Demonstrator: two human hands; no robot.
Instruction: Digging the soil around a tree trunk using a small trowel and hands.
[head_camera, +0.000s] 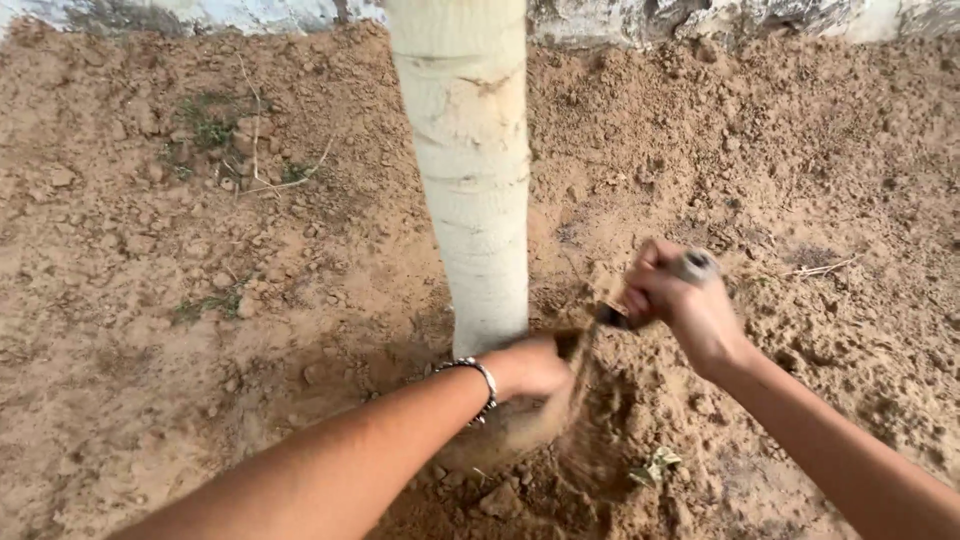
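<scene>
- A shallow pit (590, 440) is already scooped out just right of the white-painted trunk (470, 180); loose clods (500, 500) lie near it, and the soil (150, 300) farther out looks undisturbed.
- The digging tool (650, 290) is held over the pit, right of the trunk.
- The right hand (680, 300) is clenched around its upper handle.
- The left hand (535, 365) is closed low on the tool, blurred.
- The tool's long axis slants from upper right down to lower left, its working end pointing into the pit.

We've got a white-painted tree trunk (468, 170) standing in loose brown soil (150, 330). Some sparse weeds (205, 125) and a dry twig (825, 268) lie around.
</scene>
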